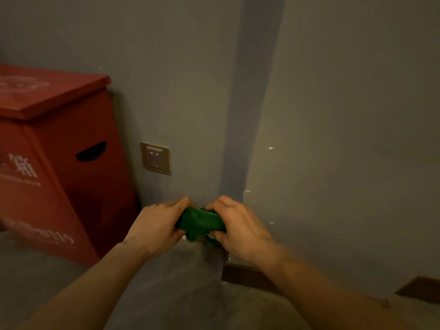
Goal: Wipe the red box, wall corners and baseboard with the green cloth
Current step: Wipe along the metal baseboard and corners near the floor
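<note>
A bunched green cloth (200,223) is held between both hands low in front of the grey wall. My left hand (157,226) grips its left side and my right hand (238,227) grips its right side. Behind the hands, a vertical wall corner (247,115) runs up the grey wall as a darker strip. The red box (59,163), with a sloped lid, a dark handle slot and white lettering, stands on the floor at the left, against the wall. A dark brown baseboard (247,275) runs along the wall's foot to the right, partly behind my right forearm.
A wall socket (156,158) sits on the wall between the red box and the corner. The grey floor (181,282) lies under my arms. Another piece of dark baseboard (421,289) shows at the far right, with a gap between the two pieces.
</note>
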